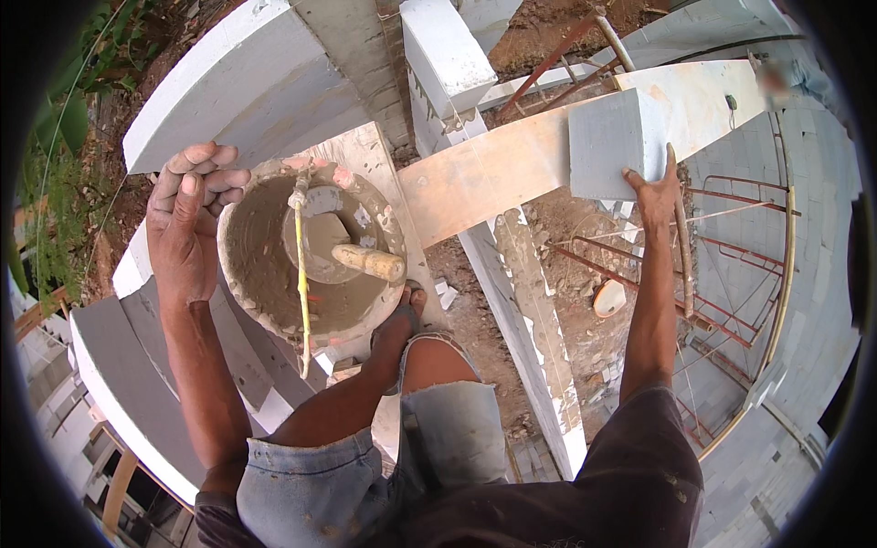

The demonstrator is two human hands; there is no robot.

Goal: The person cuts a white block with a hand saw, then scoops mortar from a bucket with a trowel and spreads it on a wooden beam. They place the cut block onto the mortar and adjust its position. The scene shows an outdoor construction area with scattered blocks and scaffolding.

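Observation:
My left hand [187, 224] hangs just left of a mortar bucket [251, 260], fingers curled loosely and holding nothing. The bucket holds wet grey mortar, a trowel with a pale wooden handle [367, 262] lying in it, and a yellow rope handle [301, 292] draped across. My right hand [656, 190] grips the lower right edge of a grey concrete block [605, 142], which rests on a pale wooden plank [493, 173]. My bare foot [402, 315] stands on a board beside the bucket.
Curved white block walls [233, 82] ring the spot, with a drop to rubble-strewn ground [585, 310] below. Rust-red rebar frames [731, 265] lie at the right. A grey block-paved surface [813, 310] spreads far right. Green plants [64, 137] grow at the left edge.

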